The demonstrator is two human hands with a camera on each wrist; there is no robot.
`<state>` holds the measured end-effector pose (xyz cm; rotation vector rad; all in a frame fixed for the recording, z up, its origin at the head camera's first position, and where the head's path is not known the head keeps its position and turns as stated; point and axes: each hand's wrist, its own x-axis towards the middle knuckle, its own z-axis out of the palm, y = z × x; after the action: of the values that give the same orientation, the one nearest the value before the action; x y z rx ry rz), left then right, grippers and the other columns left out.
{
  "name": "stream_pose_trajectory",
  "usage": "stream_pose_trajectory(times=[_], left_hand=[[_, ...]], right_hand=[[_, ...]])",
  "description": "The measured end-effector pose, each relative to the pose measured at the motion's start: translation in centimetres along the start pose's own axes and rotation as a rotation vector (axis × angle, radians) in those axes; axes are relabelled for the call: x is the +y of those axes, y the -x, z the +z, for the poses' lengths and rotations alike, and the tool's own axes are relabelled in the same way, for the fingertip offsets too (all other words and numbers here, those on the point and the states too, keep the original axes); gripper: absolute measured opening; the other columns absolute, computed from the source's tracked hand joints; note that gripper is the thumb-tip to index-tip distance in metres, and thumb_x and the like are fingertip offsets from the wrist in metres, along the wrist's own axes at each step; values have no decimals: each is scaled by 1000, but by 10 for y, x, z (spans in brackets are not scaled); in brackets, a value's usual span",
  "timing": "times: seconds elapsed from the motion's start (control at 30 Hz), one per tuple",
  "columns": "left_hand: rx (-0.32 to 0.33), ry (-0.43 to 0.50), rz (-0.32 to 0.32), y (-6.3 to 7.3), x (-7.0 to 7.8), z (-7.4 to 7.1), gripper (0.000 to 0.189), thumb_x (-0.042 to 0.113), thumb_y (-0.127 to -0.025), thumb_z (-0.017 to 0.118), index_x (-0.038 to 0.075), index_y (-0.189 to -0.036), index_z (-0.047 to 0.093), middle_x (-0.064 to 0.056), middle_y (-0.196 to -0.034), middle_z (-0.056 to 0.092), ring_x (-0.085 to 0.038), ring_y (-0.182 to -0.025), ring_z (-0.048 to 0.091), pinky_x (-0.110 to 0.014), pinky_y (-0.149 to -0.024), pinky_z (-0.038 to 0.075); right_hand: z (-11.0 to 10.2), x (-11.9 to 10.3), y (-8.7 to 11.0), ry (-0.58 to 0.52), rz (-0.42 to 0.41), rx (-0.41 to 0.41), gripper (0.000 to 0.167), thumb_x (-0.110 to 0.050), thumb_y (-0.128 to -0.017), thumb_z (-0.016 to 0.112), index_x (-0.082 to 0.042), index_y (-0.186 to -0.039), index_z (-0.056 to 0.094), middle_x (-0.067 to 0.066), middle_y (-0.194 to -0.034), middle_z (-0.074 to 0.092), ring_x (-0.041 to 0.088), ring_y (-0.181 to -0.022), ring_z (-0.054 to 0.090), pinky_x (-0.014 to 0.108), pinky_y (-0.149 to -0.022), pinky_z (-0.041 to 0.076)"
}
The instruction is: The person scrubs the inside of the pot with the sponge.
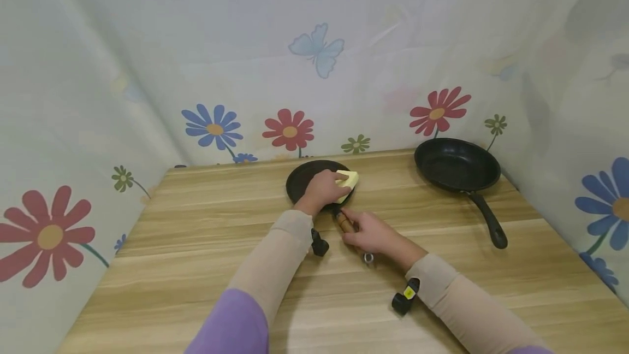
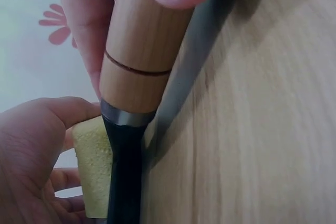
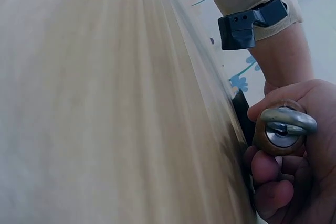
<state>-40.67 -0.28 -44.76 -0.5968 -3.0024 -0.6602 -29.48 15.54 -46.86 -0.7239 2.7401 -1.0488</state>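
Observation:
In the head view my left hand reaches over a small black frying pan and grips a pale yellow sponge at the right side of its inside. The left wrist view shows the sponge between thumb and fingers, just behind the pan's black neck. My right hand holds the pan's wooden handle with curled fingers. A metal hanging ring caps the handle's end in the right wrist view. The pan's base sits on the wooden table.
A larger black frying pan stands at the back right of the wood-grain table, its black handle pointing toward the front right. Pale flower-printed cloth walls the table at the back and sides. Each wrist wears a small black camera.

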Motion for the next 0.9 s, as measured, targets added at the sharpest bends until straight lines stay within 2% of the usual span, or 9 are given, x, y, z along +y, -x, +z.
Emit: stream_pose_trajectory(times=[0.2,0.43,0.53,0.67,0.9], left_hand=[[-66,20,59,0,-1,-4,46,38,-92,66,20,-135,68,-5,-134,66,-23,-126,58,-36,-107,44],[-138,61,40,7,-3,-9,44,38,-92,67,23,-133,68,-8,-134,65,-22,-124,58,-36,-105,45],[-174,68,36,11,-3,-12,44,38,-93,67,23,-134,67,-8,-135,64,-19,-117,60,-34,-102,46],[-216,72,46,16,-4,-16,45,38,-93,67,23,-135,66,-5,-137,64,-14,-107,59,-31,-95,47],[-261,63,91,23,-11,-24,45,39,-93,68,27,-136,65,-6,-138,63,-14,-101,57,-30,-95,46]], right_hand=[[1,-3,-1,0,45,15,72,-21,-87,67,1,-151,44,4,-88,65,12,-66,57,29,-59,47],[3,-9,0,-5,112,23,70,-22,-89,67,-1,-152,44,7,-91,65,13,-63,56,30,-57,46],[5,-12,1,6,130,45,69,-22,-89,66,-2,-151,45,10,-102,69,15,-70,59,33,-65,49],[7,-12,3,26,143,73,68,-23,-89,64,-1,-150,46,14,-124,68,18,-89,62,39,-84,52],[10,-15,3,15,188,84,66,-25,-92,63,-2,-151,45,16,-127,66,23,-98,64,46,-91,51]])
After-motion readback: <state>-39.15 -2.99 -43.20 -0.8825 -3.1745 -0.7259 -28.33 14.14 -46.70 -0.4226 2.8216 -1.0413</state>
